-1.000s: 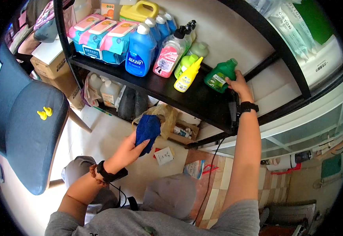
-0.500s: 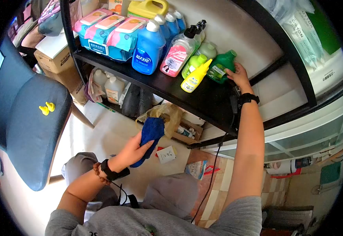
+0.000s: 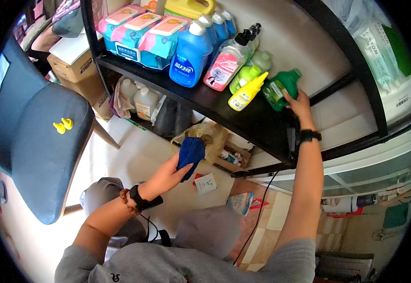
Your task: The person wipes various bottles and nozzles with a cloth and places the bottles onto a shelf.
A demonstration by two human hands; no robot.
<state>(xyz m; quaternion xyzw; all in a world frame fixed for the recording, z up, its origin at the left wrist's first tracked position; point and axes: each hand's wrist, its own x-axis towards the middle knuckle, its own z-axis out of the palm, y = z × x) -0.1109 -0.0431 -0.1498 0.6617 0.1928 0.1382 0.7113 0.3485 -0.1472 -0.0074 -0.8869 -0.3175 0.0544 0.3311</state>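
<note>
My left hand point(image 3: 167, 176) is closed round a dark blue cloth point(image 3: 191, 155), held in front of and below the black shelf point(image 3: 201, 104). At the shelf's right part, my right hand point(image 3: 300, 106) grips the side of a dark green bottle point(image 3: 281, 88), which leans slightly; its fingertips rest on the bottle and the others are partly hidden. Just left of that bottle stands a yellow bottle with a pointed nozzle point(image 3: 247, 93). Beside it are a light green bottle point(image 3: 243, 79) and a pink bottle with a black pump point(image 3: 222, 68).
Blue bottles point(image 3: 187, 59) and wipe packs point(image 3: 160, 42) fill the shelf's left part. A blue chair point(image 3: 45, 127) stands at the left. Below the shelf are a plastic bag point(image 3: 215, 141) and a small carton point(image 3: 243, 158). A black cable point(image 3: 257, 212) hangs near my right arm.
The view has shifted, moving the shelf rightward in the picture. The green bottle first moved close to the yellow one, then away again, with my right hand on it. My left hand keeps the cloth.
</note>
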